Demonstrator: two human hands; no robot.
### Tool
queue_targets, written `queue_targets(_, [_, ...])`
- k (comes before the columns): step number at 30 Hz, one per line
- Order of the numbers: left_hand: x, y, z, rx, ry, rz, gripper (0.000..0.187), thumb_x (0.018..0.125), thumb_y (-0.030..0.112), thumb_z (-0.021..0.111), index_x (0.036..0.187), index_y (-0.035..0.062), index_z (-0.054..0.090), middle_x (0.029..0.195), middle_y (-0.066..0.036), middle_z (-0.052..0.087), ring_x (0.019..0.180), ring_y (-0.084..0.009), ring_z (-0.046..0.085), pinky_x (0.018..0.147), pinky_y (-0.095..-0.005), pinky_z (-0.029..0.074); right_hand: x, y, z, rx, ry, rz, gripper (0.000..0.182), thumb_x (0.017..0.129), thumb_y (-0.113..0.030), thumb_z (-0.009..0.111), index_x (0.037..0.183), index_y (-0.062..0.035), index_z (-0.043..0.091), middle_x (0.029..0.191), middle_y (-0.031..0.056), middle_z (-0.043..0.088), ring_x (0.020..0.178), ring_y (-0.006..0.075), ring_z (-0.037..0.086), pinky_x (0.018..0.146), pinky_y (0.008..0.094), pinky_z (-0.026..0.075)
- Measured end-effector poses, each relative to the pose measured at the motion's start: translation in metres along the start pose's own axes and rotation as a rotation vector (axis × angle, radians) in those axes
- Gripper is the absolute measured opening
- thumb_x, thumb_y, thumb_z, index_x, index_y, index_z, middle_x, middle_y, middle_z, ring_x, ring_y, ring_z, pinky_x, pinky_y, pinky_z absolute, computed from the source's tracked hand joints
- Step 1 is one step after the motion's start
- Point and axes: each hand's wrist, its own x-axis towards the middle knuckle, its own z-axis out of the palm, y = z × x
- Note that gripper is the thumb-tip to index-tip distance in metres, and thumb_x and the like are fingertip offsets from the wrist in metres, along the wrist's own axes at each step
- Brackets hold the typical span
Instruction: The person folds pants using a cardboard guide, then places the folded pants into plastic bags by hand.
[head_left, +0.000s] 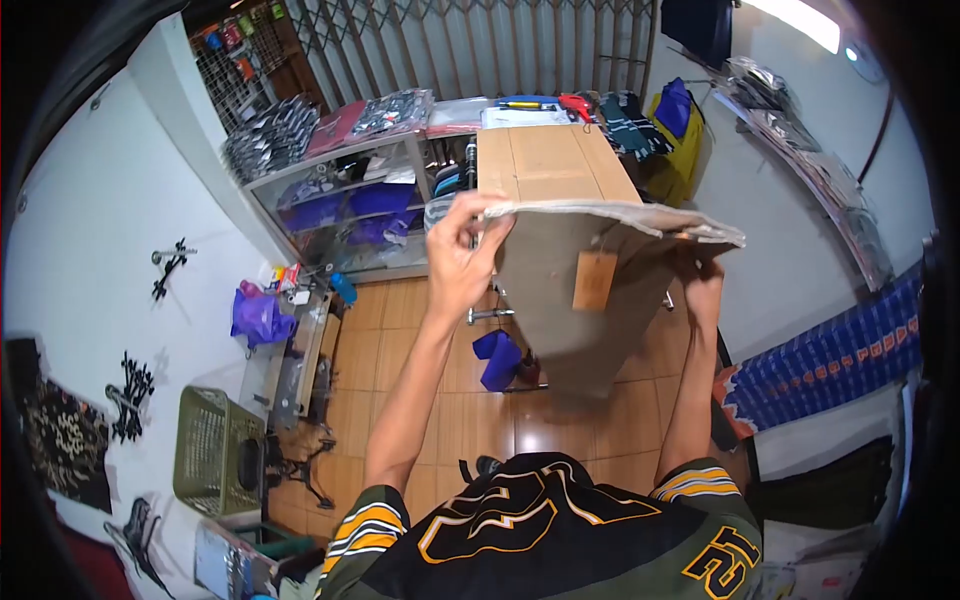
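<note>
A grey-brown garment [560, 320] with a brown hang tag [595, 280] hangs in front of me, its thick folded edge on top. My left hand [465, 255] pinches the left corner of that edge between thumb and fingers. At the right side my right hand [700, 285] is closed on the cloth just below the edge, its fingers partly covered by the fabric. Behind the garment, a wooden table [555, 160] shows its top, with a yellow-black pen-like tool [527, 105] and a red tool [577, 104] at its far end.
A glass display case [340, 200] stacked with packaged clothes stands at the back left. A green basket [215, 450] and a purple bag [262, 315] are on the left. Blue patterned cloth [825, 350] hangs at the right. Below the table lies a purple item [497, 360] near the tiled floor.
</note>
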Motion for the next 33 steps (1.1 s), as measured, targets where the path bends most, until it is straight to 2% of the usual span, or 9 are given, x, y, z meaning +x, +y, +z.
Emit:
queue_targets(3, [0.038,-0.024,-0.01,0.288,0.039,0.034,0.022,0.085,0.007,0.079,0.107,0.0043,0.076,0.08,0.003,0.049,0.068,-0.0061,0.036,0.058,-0.024,0.032,0.045,0.029,0.028,0.091,0.137,-0.12,0.024,0.095,-0.007,0.067,0.116,0.0055,0.066,0.107,0.0098,0.071,0.094,0.0177,0.068,0.084,0.0319,0.058])
queue_targets(6, [0.056,-0.072,-0.011,-0.088,0.044,-0.211,0.017,0.09,0.003,0.074,0.104,-0.0035,0.069,0.081,0.002,0.054,0.066,-0.0053,0.056,0.061,-0.0205,0.049,0.086,0.061,0.054,0.111,0.233,-0.124,0.023,0.095,-0.01,0.069,0.114,0.0026,0.068,0.106,0.0063,0.071,0.093,0.0151,0.066,0.083,0.0322,0.056])
queue_targets(8, [0.063,-0.113,-0.021,0.024,-0.009,-0.163,0.015,0.091,0.001,0.07,0.104,-0.0074,0.066,0.094,-0.01,0.068,0.085,-0.0161,0.072,0.074,-0.0245,0.059,0.103,0.075,0.072,0.068,0.3,-0.081,0.023,0.094,-0.011,0.07,0.112,0.0036,0.069,0.104,0.007,0.071,0.089,0.0137,0.065,0.079,0.0316,0.055])
queue_targets(20, [0.061,-0.237,-0.06,0.013,-0.1,-0.383,0.019,0.093,0.002,0.067,0.106,-0.0123,0.067,0.099,-0.011,0.066,0.092,-0.022,0.073,0.08,-0.0266,0.062,0.115,0.147,0.135,-0.296,0.445,-0.011,0.045,0.097,-0.026,0.067,0.126,0.0085,0.063,0.116,0.0149,0.071,0.104,0.0184,0.062,0.092,0.0327,0.046])
queue_targets(22, [0.068,-0.273,-0.062,0.013,-0.126,-0.402,0.02,0.093,0.001,0.066,0.107,-0.0135,0.066,0.099,-0.012,0.066,0.092,-0.023,0.073,0.08,-0.0273,0.062,0.127,0.178,0.133,-0.302,0.46,0.07,0.042,0.097,-0.025,0.067,0.122,0.0084,0.065,0.114,0.0136,0.071,0.103,0.0174,0.062,0.092,0.0325,0.046])
queue_targets(24, [0.072,-0.31,-0.063,0.007,-0.096,-0.386,0.022,0.088,0.007,0.071,0.106,-0.007,0.072,0.087,-0.012,0.075,0.079,-0.0138,0.072,0.072,-0.0243,0.056,0.132,0.208,0.141,-0.219,0.506,0.048,0.036,0.097,-0.024,0.067,0.116,0.0072,0.068,0.107,0.0105,0.072,0.097,0.0157,0.062,0.088,0.0327,0.048])
queue_targets(28, [0.073,-0.358,-0.072,-0.014,-0.186,-0.562,0.024,0.088,0.008,0.072,0.106,-0.0086,0.071,0.093,-0.013,0.074,0.079,-0.0184,0.074,0.067,-0.0261,0.057,0.116,0.253,0.162,-0.417,0.607,0.111,0.025,0.096,-0.019,0.066,0.103,0.0045,0.07,0.09,0.0079,0.072,0.083,0.0171,0.064,0.079,0.0327,0.05])
queue_targets(29, [0.073,-0.377,-0.076,0.035,-0.29,-0.518,0.027,0.094,0.002,0.065,0.111,-0.0182,0.058,0.096,-0.024,0.071,0.089,-0.0261,0.074,0.077,-0.0285,0.062,0.107,0.263,0.166,-0.463,0.603,0.146,0.026,0.094,-0.016,0.067,0.108,0.005,0.068,0.094,0.0109,0.071,0.086,0.0194,0.065,0.08,0.0328,0.05])
queue_targets(33, [0.077,-0.419,-0.088,-0.009,-0.3,-0.725,0.027,0.095,0.005,0.064,0.115,-0.0132,0.064,0.098,-0.017,0.072,0.087,-0.022,0.074,0.074,-0.0284,0.062,0.105,0.289,0.188,-0.377,0.638,-0.023,0.044,0.09,-0.005,0.069,0.13,0.0056,0.055,0.117,0.0212,0.065,0.104,0.0282,0.066,0.087,0.0352,0.052])
